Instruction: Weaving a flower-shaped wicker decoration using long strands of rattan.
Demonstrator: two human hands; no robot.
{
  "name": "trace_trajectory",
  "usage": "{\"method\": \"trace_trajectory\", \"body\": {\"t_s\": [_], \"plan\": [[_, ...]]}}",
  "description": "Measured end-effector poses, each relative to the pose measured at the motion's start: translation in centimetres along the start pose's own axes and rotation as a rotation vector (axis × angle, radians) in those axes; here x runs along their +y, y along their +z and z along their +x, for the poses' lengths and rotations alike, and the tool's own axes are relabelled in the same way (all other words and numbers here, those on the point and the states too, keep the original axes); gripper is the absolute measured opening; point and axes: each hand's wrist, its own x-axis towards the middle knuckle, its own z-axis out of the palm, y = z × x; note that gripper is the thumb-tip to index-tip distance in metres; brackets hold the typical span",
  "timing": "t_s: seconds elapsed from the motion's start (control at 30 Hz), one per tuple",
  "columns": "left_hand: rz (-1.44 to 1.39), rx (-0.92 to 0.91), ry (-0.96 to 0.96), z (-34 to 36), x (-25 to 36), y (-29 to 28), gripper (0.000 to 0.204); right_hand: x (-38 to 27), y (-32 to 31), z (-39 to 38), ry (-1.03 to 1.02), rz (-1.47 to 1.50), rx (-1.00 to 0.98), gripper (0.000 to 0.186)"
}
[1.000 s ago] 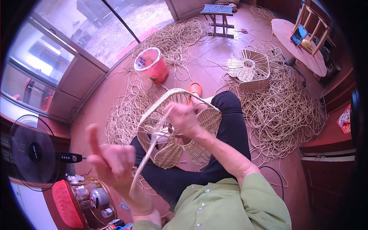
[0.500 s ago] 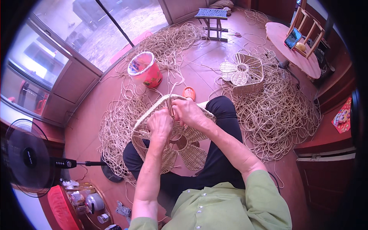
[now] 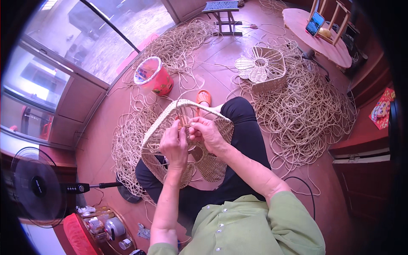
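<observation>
A woven cream basket frame [image 3: 216, 163] with petal-shaped woven panels and bare ribs rests on my dark-trousered lap. Both hands are together over its upper middle, among the thin upright strands. My left hand [image 3: 174, 145] has its fingers curled on a strand [image 3: 184, 112]. Just to its right, my right hand [image 3: 206, 135] pinches at the same strands, thumb and forefinger together. The fingertips are small and partly hidden among the cord. An orange slipper [image 3: 204, 96] shows beyond the basket's top rim.
Loose cord piles [image 3: 304, 127] lie on the floor around me. A second woven basket [image 3: 267, 85] is at upper right, a red bucket [image 3: 159, 78] at upper left. A stool [image 3: 221, 7], round table [image 3: 297, 23] with phone, fan [image 3: 38, 185] and tray of small items [image 3: 78, 233] surround me.
My left hand swung from low left, fingers spread, up onto the basket beside my right hand. Since then both hands remain together at the strands, the left slightly lower.
</observation>
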Motion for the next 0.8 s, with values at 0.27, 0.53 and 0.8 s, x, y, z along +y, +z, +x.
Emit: {"method": "trace_trajectory", "body": {"t_s": [0.27,0.53,0.8], "plan": [[0.143,0.282,0.36,0.0,-1.1,3.1,0.012,-6.3,-0.8,-0.4,-0.257,-0.284,-0.128,0.014],[0.026,0.27,0.145,-0.6,-0.2,3.1,0.031,-5.0,-0.5,3.1,-0.99,-1.593,-0.349,0.017],[0.001,0.247,0.116,-1.2,-0.6,1.1,0.045,-8.1,-0.1,1.2,-0.787,-1.93,-0.54,0.012]]}}
